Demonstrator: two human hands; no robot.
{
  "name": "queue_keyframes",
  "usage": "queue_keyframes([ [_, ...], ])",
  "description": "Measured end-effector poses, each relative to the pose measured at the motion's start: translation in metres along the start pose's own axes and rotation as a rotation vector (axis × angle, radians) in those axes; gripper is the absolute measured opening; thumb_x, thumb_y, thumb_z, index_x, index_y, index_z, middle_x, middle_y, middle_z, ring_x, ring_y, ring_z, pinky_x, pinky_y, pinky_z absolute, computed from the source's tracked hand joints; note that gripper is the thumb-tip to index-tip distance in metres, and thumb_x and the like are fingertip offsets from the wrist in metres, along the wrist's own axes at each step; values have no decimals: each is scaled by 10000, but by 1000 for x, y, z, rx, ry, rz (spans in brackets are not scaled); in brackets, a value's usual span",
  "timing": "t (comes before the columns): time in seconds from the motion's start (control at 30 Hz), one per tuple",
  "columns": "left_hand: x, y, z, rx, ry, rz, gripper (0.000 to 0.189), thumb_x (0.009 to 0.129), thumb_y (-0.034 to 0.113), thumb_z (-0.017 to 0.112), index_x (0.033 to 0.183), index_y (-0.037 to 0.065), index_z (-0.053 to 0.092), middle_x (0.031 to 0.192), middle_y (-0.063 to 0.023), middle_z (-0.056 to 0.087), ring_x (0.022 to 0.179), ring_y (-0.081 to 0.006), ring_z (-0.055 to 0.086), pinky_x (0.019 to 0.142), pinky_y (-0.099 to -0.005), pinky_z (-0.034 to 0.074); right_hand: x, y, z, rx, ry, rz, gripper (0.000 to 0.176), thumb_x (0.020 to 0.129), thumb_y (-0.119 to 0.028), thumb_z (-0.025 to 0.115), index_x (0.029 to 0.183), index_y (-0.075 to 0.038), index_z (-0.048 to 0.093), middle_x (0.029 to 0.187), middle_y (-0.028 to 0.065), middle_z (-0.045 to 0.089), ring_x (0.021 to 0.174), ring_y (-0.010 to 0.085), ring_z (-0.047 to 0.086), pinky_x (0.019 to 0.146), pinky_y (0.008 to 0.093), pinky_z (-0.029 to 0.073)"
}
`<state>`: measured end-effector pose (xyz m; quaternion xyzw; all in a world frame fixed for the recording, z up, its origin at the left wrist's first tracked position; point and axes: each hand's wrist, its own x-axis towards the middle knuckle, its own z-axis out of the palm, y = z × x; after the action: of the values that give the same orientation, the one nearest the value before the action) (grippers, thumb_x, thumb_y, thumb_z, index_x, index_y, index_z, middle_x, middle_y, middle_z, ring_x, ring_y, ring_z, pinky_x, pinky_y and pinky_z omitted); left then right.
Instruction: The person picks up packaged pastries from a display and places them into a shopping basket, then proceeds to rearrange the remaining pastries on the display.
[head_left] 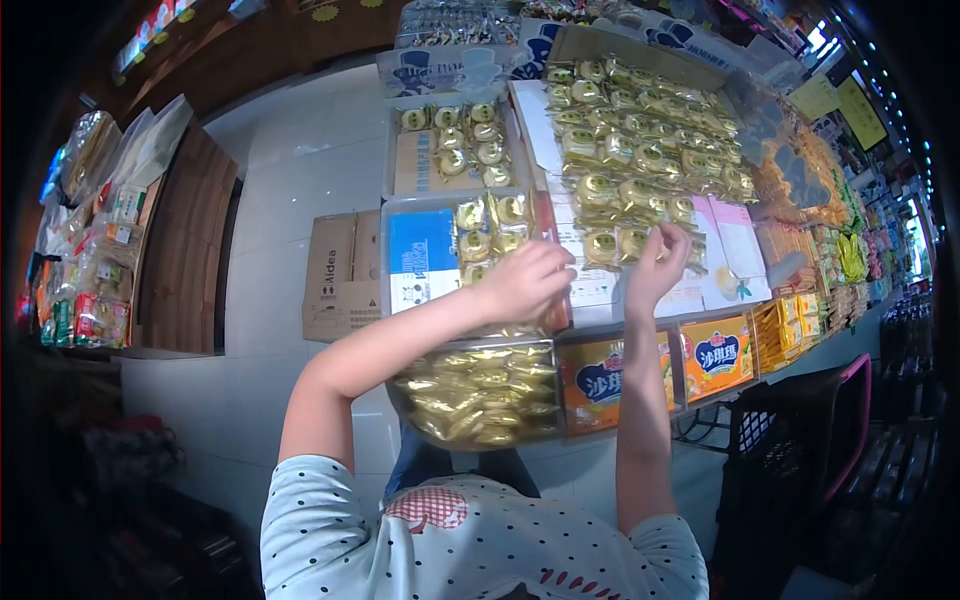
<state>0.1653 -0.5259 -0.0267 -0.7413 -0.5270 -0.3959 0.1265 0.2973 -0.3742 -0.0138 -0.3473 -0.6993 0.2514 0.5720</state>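
Note:
My left hand [527, 282] is closed, its fingers curled together beside the divider between two boxes. What it grips, if anything, is hidden. To the right, my right hand [661, 268] is bent at the wrist with its fingertips drawn together over the nearest row of gold-wrapped round cakes [606, 246]. Whether it pinches a wrapper there cannot be made out. Many more wrapped cakes [645, 150] lie in overlapping rows behind it. Under my left forearm, a box with a blue-and-white card [421, 243] holds several wrapped cakes [474, 243].
Close to my body stands a clear bin of gold packets [478, 395]. Orange snack boxes [716, 357] line the front edge, with a black crate [785, 430] to their right. A flattened carton [340, 275] lies on the floor at left, near a wooden shelf [185, 250].

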Motion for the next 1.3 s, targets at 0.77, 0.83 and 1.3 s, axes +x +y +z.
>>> queue_keyframes([
  [0.77, -121, -349, -23, -145, -169, -1039, 439, 744, 156, 602, 1128, -31, 502, 1095, -263, 536, 1057, -380, 505, 907, -416, 411, -64, 33, 314, -947, -567, 224, 351, 773, -211, 575, 1043, 12, 549, 1126, 166, 516, 1098, 309, 464, 899, 459, 359],
  [0.83, -122, -361, -4, -111, -217, -1038, 447, 764, 191, 596, 1141, -27, 498, 1131, -254, 520, 1077, -380, 491, 918, -417, 403, -63, 44, 323, -991, -585, 272, 409, 782, -286, 599, 1072, -2, 548, 1170, 137, 497, 1140, 281, 426, 921, 447, 330],
  [1.3, -123, -382, 23, 157, -395, -1029, 409, 656, 366, 749, 849, 36, 602, 894, -160, 634, 896, -309, 576, 785, -386, 434, -78, 62, 340, -858, -439, 249, 577, 594, -289, 740, 1037, -28, 479, 996, 148, 573, 980, 312, 511, 880, 485, 324],
])
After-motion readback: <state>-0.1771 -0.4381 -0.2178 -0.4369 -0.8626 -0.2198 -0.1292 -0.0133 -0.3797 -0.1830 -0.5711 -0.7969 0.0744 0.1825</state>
